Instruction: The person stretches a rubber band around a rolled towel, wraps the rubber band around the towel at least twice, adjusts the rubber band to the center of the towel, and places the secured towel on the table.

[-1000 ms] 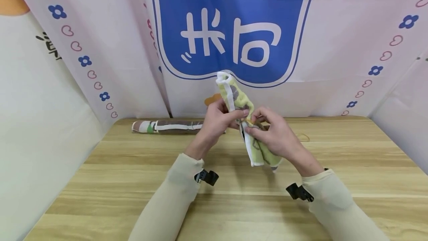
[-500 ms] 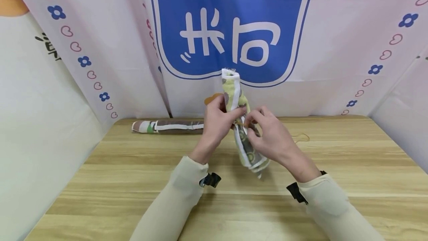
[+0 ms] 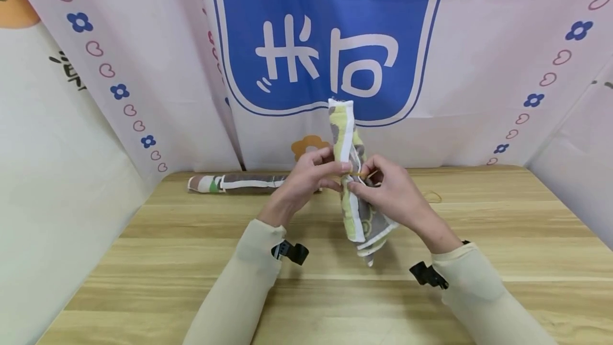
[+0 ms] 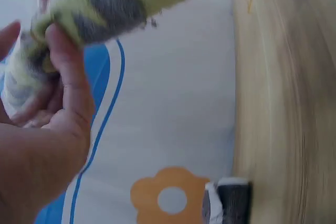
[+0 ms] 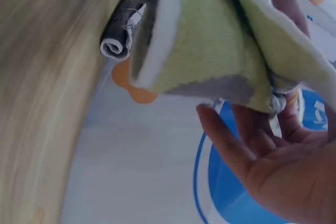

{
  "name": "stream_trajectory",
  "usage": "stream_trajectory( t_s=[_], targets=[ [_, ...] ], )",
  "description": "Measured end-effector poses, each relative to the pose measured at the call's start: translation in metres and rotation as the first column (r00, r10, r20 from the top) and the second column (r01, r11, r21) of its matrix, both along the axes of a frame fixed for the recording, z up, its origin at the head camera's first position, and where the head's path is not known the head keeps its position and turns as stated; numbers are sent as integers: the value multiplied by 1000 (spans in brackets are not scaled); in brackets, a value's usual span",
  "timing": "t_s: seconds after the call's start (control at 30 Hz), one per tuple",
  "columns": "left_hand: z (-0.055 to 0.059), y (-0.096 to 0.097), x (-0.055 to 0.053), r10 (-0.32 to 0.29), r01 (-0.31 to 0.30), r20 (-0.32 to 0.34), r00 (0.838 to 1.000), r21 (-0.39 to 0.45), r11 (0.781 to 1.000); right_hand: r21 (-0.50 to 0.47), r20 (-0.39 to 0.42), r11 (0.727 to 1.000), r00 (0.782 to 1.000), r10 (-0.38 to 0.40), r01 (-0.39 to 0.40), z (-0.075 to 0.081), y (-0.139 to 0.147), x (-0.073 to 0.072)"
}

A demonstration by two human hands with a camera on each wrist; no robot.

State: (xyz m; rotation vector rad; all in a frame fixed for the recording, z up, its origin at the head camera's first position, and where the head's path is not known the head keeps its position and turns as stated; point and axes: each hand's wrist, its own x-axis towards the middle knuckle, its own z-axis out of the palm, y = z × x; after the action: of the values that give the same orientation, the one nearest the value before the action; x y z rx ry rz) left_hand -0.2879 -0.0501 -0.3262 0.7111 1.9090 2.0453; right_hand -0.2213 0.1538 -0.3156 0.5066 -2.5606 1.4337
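Observation:
A rolled towel (image 3: 341, 129), yellow-green and grey with white edging, stands tilted above the table between both hands. My left hand (image 3: 308, 177) grips it around the middle, thumb across the white edge. Close beside it, my right hand (image 3: 397, 190) pinches a thin yellow rubber band (image 3: 356, 173) that is drawn across the towel's waist. Below the band the towel flares out, its layers loose at the lower end. The left wrist view shows the left hand (image 4: 58, 124) curled around the towel (image 4: 126, 3). In the right wrist view the flared towel (image 5: 210, 51) partly covers the fingers.
A second rolled towel (image 3: 249, 181), brown with a white edge, lies along the back left of the wooden table (image 3: 335, 302). Another thin yellow band (image 3: 432, 196) lies on the table right of the hands. A printed cloth (image 3: 479, 68) hangs behind the back edge.
The towel has turned more upright and shifted slightly right. My right fingers have drawn the rubber band out from the towel's side, where it now shows stretched.

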Motion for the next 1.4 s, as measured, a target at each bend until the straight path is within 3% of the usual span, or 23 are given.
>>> stream_trajectory(
  t_s=[0.07,0.23,0.37,0.47,0.53,0.6,0.7,0.77,0.83,0.93,1.0,1.07,1.17,1.23,1.3,1.4],
  targets=[
    [-1,-2,-1,4,-4,-6,1000,-22,1000,-34,20,999,999,31,-30,-2,1,-1],
    [-3,1,0,105,-106,-35,994,-22,994,-58,14,996,997,74,-73,-4,-1,-3],
    [-4,6,2,185,-184,-29,982,23,983,-48,-65,997,996,61,-65,-6,-5,-4],
    [-4,10,4,240,-240,-6,971,44,970,-18,-174,998,984,50,-54,-9,-9,-5],
    [-4,11,5,283,-283,8,959,49,958,31,-267,998,962,54,-48,-10,-12,-5],
    [-4,13,6,326,-326,7,945,44,944,103,-368,994,928,63,-27,-12,-14,-5],
    [-2,16,10,390,-389,-36,920,30,921,198,-483,980,872,76,24,-15,-16,-5],
    [0,18,14,421,-420,-79,904,22,907,239,-515,969,855,68,66,-15,-16,-4],
    [2,20,16,450,-450,-107,887,25,893,265,-506,959,861,45,106,-15,-16,-2],
    [4,21,18,488,-488,-99,867,25,873,323,-413,935,911,-2,148,-13,-17,2],
    [4,20,17,478,-477,-55,876,36,878,352,-331,923,943,-36,158,-11,-18,4],
    [4,18,15,422,-421,-4,907,55,905,355,-269,921,961,-61,158,-9,-19,4],
    [1,11,9,271,-274,44,961,69,959,252,-191,962,980,-58,106,-7,-15,2],
    [-2,6,5,180,-181,42,983,43,982,144,-128,989,991,-26,45,-5,-12,1],
    [-4,2,1,118,-119,34,992,3,993,29,-48,999,999,21,-20,-4,-8,0],
    [-5,2,-1,107,-106,32,994,-30,994,-76,31,994,997,77,-75,-4,-3,-2]
  ],
)
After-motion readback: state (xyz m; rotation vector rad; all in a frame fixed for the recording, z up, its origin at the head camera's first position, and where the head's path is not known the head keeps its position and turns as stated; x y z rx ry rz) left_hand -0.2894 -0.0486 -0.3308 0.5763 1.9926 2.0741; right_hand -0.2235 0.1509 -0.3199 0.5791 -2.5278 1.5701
